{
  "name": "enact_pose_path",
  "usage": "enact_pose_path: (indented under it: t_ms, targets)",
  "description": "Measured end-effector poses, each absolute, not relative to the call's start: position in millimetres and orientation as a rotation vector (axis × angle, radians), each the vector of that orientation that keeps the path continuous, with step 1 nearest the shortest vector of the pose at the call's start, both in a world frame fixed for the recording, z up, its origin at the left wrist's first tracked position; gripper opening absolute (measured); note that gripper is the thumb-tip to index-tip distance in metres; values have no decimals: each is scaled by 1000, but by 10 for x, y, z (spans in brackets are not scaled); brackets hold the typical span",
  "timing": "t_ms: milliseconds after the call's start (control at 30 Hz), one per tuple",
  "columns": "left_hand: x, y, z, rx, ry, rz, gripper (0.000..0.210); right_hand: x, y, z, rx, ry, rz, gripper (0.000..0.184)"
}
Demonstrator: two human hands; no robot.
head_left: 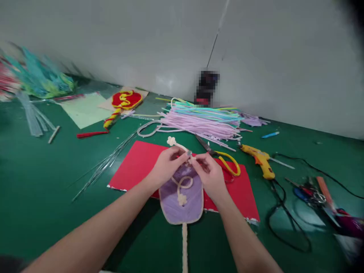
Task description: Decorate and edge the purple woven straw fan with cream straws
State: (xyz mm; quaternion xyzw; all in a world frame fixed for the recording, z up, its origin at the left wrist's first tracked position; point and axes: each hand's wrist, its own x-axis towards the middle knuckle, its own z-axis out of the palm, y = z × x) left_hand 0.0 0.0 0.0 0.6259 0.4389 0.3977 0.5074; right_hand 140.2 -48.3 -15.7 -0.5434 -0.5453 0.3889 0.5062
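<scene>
A purple hand fan [182, 206] with a cream edge and a twisted cream handle [184, 246] lies below my hands. On its face is a cream pipe cleaner curl [185, 182] ending in a small flower [182, 199]. My left hand [170, 165] is closed in a pinch near the fan's top, on a cream pipe cleaner [180, 146] whose flower end [171, 141] sticks out up and left. Opposite it, my right hand [210, 174] pinches at the same cream piece; the fingertips nearly meet and hide the exact spot.
Under the fan is a red board [133, 163]. Yellow-handled scissors [227, 161] rest on its back edge, near a yellow glue gun [260, 159] with a black cord. Behind lie pastel pipe cleaners [199, 121], a red-and-yellow fan [126, 99] and thin wires [109, 161].
</scene>
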Motion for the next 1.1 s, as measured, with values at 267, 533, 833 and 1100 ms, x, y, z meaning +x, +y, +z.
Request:
enact_pose_path:
  t_ms: [267,533,833,1100]
  targets:
    - [-1,-41,3,1370,985,1021,21,1399,-502,-131,-1289,-1279,934,13]
    - [-19,-34,17,1485,990,934,18,1391,-501,-94,-1319,-1239,920,15]
    - [-16,-4,-30,1371,1048,993,22,1400,-523,-46,-1329,-1276,900,27]
    - [-11,-28,16,1359,1052,999,18,1381,-526,-44,-1275,-1283,963,17]
